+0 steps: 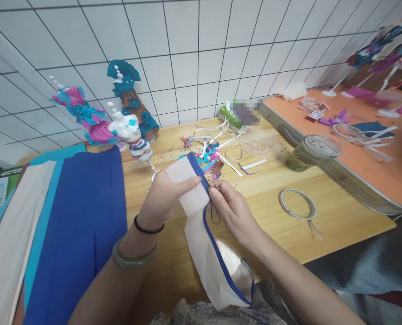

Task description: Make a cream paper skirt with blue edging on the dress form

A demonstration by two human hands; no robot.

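A long white paper strip with a dark blue edge (201, 253) runs from my hands down over the table edge toward my lap. My left hand (167, 192) grips its upper end, the thumb pressed flat near the blue border. At the same border, my right hand (230, 205) pinches with thumb and forefinger. A thin dark blue strip (215, 214) hangs in a loop just below those fingertips. Whether the right fingers hold this thin strip, the border or both is hard to make out.
Blue crepe paper (86, 216) and other sheets lie at left. Mannequin figures (126, 126) in paper dresses stand by the tiled wall. Paper scraps (209, 153) lie behind my hands. A tape roll (297, 204) and a lidded jar (311, 152) are at right, beside an orange table (360, 167).
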